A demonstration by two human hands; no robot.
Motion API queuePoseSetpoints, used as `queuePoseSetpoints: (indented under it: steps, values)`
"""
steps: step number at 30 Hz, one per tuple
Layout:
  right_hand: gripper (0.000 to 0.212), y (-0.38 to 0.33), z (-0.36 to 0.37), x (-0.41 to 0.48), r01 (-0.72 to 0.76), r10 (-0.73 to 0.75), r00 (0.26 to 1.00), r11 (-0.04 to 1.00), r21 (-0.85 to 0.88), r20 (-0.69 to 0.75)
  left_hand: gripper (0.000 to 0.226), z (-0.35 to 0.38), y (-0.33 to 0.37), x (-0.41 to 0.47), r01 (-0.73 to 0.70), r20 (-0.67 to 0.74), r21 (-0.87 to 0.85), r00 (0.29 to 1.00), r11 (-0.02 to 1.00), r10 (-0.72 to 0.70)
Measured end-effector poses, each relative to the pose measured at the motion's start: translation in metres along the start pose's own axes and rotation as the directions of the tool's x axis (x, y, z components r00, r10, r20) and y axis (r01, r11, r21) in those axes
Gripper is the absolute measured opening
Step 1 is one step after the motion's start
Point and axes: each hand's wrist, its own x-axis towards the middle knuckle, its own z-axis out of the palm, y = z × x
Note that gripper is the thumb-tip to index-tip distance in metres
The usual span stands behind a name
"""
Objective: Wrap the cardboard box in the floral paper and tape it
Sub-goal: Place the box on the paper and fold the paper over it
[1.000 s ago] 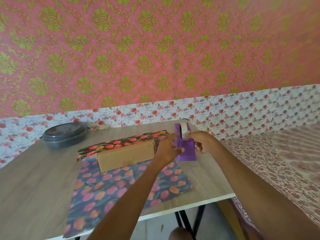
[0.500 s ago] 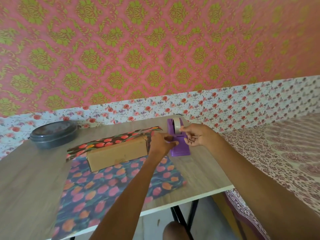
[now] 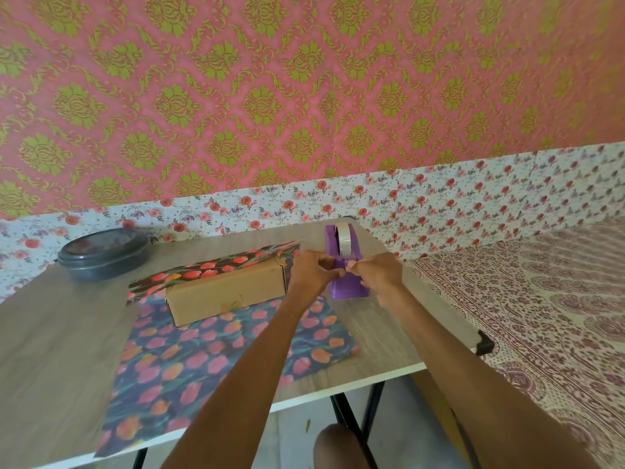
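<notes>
A long brown cardboard box (image 3: 226, 292) lies on a sheet of dark floral paper (image 3: 216, 353) spread over the wooden table (image 3: 61, 350). The paper's far edge is folded up behind the box. To the right of the box stands a purple tape dispenser (image 3: 346, 282) with a roll of clear tape (image 3: 345, 238). My left hand (image 3: 313, 270) and my right hand (image 3: 377, 270) meet at the dispenser's front, fingertips pinched together there. A strip of tape between them is too thin to make out.
A dark round lidded container (image 3: 103, 253) sits at the table's back left. A bed with a patterned cover (image 3: 548, 316) lies right of the table. A black clamp (image 3: 485, 345) sits on the table's right corner. My knee (image 3: 338, 448) shows below the front edge.
Both hands have come closer together at the dispenser's front. My left hand has shifted from the box end onto the dispenser. The view has tilted slightly.
</notes>
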Motion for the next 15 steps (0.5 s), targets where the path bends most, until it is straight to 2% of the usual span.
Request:
queuePoseSetpoints:
  steps: [3, 5, 7, 9, 10, 12, 14, 15]
  values:
    - [0.013, -0.003, -0.004, -0.002, 0.186, -0.183, 0.982, 0.92, -0.346, 0.04, 0.023, -0.001, 0.003, -0.001, 0.023, 0.009, 0.003, 1.0, 1.0, -0.023]
    - [0.017, -0.009, -0.008, -0.006, 0.227, -0.213, 0.974, 0.884, -0.408, 0.081, 0.026, -0.004, 0.007, -0.001, 0.025, 0.013, 0.026, 1.0, 0.999, -0.025]
    - [0.02, -0.013, -0.014, -0.01, 0.245, -0.217, 0.969, 0.903, -0.354, 0.116, 0.028, -0.008, 0.012, -0.006, 0.009, 0.041, 0.071, 0.999, 0.997, -0.012]
    - [0.017, -0.018, -0.02, -0.018, 0.291, -0.248, 0.945, 0.936, -0.199, 0.214, 0.029, -0.015, 0.015, -0.014, -0.007, 0.026, 0.057, 1.0, 0.998, 0.005]
    - [0.014, -0.021, -0.024, -0.025, 0.292, -0.258, 0.928, 0.952, -0.094, 0.267, 0.028, -0.019, 0.016, -0.018, 0.018, 0.01, -0.006, 1.0, 1.0, -0.018]
    - [0.012, -0.027, -0.025, -0.038, 0.284, -0.29, 0.895, 0.956, 0.069, 0.34, 0.026, -0.033, 0.015, -0.023, 0.117, 0.018, -0.24, 0.993, 0.964, -0.116]
    - [0.011, -0.032, -0.023, -0.047, 0.29, -0.318, 0.872, 0.948, 0.133, 0.373, 0.019, -0.049, 0.016, -0.031, 0.184, 0.087, -0.408, 0.983, 0.894, -0.163]
    - [0.011, -0.034, -0.02, -0.051, 0.292, -0.326, 0.861, 0.945, 0.146, 0.39, 0.017, -0.058, 0.015, -0.035, 0.188, 0.098, -0.423, 0.982, 0.886, -0.161]
